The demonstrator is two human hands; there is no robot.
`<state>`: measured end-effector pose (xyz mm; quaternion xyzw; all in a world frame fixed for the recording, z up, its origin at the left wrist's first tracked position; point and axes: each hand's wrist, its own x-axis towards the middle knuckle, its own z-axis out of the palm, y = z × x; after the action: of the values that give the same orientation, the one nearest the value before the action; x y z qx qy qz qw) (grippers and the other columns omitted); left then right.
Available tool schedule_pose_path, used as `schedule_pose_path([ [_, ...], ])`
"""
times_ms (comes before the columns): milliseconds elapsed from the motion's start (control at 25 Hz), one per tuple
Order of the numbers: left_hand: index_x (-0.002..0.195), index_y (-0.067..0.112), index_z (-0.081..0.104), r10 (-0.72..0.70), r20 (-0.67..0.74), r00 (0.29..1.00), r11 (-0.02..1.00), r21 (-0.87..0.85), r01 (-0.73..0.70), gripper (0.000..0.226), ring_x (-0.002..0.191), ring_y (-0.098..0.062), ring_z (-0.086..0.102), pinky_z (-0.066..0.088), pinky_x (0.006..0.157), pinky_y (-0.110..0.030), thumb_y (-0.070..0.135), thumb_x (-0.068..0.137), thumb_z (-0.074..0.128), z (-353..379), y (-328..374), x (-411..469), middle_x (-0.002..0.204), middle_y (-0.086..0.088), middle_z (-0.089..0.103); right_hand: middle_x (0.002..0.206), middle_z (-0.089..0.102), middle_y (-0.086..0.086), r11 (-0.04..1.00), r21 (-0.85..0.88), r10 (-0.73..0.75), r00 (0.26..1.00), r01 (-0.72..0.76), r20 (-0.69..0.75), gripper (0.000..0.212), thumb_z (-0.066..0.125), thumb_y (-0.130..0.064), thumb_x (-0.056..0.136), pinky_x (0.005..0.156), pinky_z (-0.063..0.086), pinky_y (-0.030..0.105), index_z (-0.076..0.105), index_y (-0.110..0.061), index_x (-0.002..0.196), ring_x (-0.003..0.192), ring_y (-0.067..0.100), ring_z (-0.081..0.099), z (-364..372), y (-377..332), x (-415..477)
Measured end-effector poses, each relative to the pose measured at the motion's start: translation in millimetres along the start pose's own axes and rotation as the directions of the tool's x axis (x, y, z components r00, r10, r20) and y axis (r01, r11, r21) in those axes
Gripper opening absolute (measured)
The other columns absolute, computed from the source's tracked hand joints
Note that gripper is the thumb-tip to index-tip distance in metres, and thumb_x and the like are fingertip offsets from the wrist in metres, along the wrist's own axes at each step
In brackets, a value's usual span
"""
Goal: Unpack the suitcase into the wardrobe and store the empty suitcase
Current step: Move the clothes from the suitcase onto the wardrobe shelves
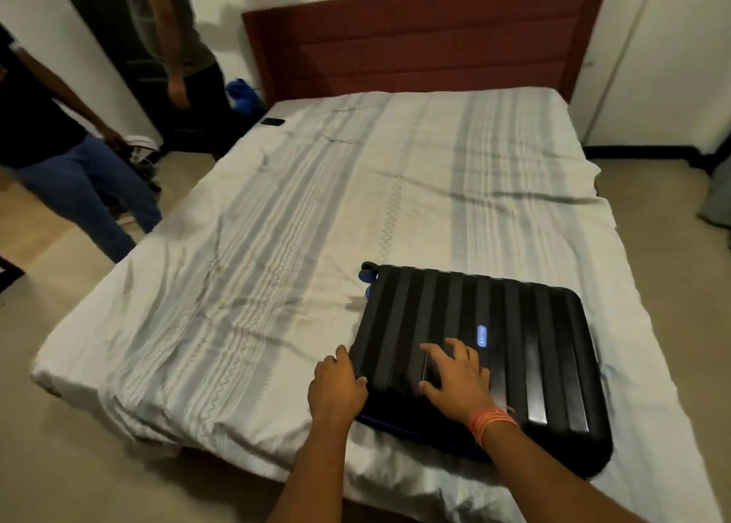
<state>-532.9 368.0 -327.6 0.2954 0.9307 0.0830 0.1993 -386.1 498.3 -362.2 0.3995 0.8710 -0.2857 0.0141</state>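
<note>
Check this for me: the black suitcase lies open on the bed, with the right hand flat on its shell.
Wrong in one respect: the head view shows the black suitcase lying closed on the bed, not open. The right hand is flat on its shell.

Striped white-and-grey bedsheet (277,225) under a dark red padded headboard (415,47); small black phone (272,122) at its far left corner
</note>
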Motion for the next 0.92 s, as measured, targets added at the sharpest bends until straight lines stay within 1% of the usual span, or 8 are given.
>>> schedule_pose_path([
  [120,0.138,0.016,0.034,0.084,0.034,0.996,0.994,0.065,-0.086,0.053,0.125,-0.029,0.045,0.045,0.098,-0.043,0.036,0.092,0.053,13,23,21,0.135,-0.008,0.050,0.153,0.016,0.005,0.997,0.016,0.071,0.997,-0.072,0.010,0.066,0.060,-0.040,0.085,0.109,0.026,0.049,0.027,-0.043,0.143,0.141,0.027,0.013,-1,23,9],
  [200,0.147,0.019,0.023,0.245,0.078,0.966,0.941,0.222,-0.257,0.061,0.140,-0.033,0.025,0.031,0.112,-0.044,0.036,0.095,0.050,20,46,32,0.152,-0.008,0.032,0.155,0.012,0.006,0.990,0.023,0.142,0.990,-0.142,-0.005,0.070,0.060,-0.045,0.085,0.110,0.025,0.050,0.023,-0.043,0.145,0.142,0.027,0.012,-1,33,17],
  [240,0.150,0.020,0.019,0.343,0.111,0.933,0.890,0.279,-0.361,0.064,0.144,-0.033,0.016,0.022,0.116,-0.044,0.035,0.096,0.049,25,61,39,0.156,-0.008,0.023,0.156,0.008,0.007,0.983,0.028,0.181,0.983,-0.181,-0.009,0.072,0.059,-0.049,0.085,0.110,0.024,0.050,0.021,-0.044,0.146,0.142,0.028,0.011,1,36,21],
  [320,0.151,0.019,0.014,0.482,0.171,0.860,0.811,0.286,-0.511,0.068,0.147,-0.030,0.008,0.014,0.118,-0.044,0.034,0.096,0.050,37,93,53,0.159,-0.009,0.013,0.157,-0.003,0.008,0.967,0.047,0.250,0.968,-0.250,-0.006,0.077,0.057,-0.056,0.084,0.110,0.025,0.051,0.016,-0.044,0.148,0.142,0.031,0.010,5,40,28],
  [480,0.151,0.020,0.015,0.656,0.237,0.717,0.690,0.198,-0.697,0.066,0.147,-0.029,0.006,0.012,0.118,-0.044,0.032,0.096,0.049,55,147,83,0.159,-0.009,0.012,0.158,-0.008,0.008,0.912,0.045,0.408,0.912,-0.407,-0.033,0.077,0.053,-0.060,0.084,0.109,0.028,0.051,0.013,-0.044,0.148,0.143,0.032,0.011,-7,56,36],
  [600,0.151,0.017,0.015,0.715,0.323,0.620,0.580,0.221,-0.784,0.066,0.147,-0.033,0.007,0.012,0.118,-0.046,0.032,0.096,0.049,69,166,110,0.159,-0.011,0.010,0.158,-0.006,0.008,0.844,0.024,0.537,0.842,-0.536,-0.048,0.078,0.056,-0.056,0.085,0.110,0.028,0.051,0.011,-0.044,0.148,0.143,0.035,0.012,-26,76,37],
  [760,0.151,0.010,0.011,0.785,0.373,0.494,0.446,0.214,-0.869,0.065,0.147,-0.034,0.003,0.011,0.118,-0.046,0.021,0.097,0.046,92,196,130,0.159,-0.015,0.003,0.159,-0.007,0.012,0.839,-0.087,0.543,0.839,-0.538,0.047,0.084,0.060,-0.046,0.087,0.113,0.028,0.046,0.005,-0.040,0.150,0.144,0.037,0.011,-27,95,41],
  [920,0.151,0.007,0.010,0.825,0.386,0.412,0.394,0.129,-0.910,0.059,0.147,-0.030,-0.002,0.006,0.119,-0.043,0.016,0.099,0.037,110,226,125,0.160,-0.013,-0.002,0.159,-0.003,0.011,0.831,0.083,0.553,0.833,-0.551,-0.008,0.078,0.055,-0.026,0.091,0.118,0.019,0.039,0.007,-0.031,0.151,0.146,0.033,0.007,-21,106,55],
])
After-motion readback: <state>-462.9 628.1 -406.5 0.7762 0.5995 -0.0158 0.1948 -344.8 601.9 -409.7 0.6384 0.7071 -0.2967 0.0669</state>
